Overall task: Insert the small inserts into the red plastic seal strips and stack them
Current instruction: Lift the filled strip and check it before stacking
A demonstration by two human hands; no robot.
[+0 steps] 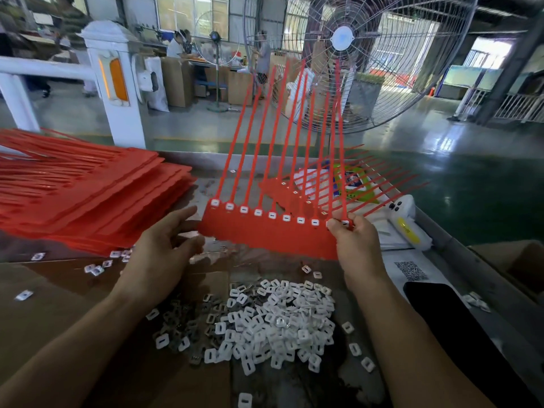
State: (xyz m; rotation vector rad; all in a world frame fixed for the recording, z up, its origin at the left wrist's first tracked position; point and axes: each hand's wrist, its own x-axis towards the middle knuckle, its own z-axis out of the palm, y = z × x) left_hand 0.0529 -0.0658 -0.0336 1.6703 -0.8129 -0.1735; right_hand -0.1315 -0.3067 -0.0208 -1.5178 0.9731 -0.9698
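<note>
A big stack of red strips (88,195) is seen at the left of the table (59,304), a heap of small white inserts (276,322) near the front, and a big fan (362,60) behind. A red seal strip sheet (265,231) is held up over the table, its right corner pinched by the right hand (356,245). The left hand (164,245) is kept open, fingers relaxed, just beside the sheet's left edge.
</note>
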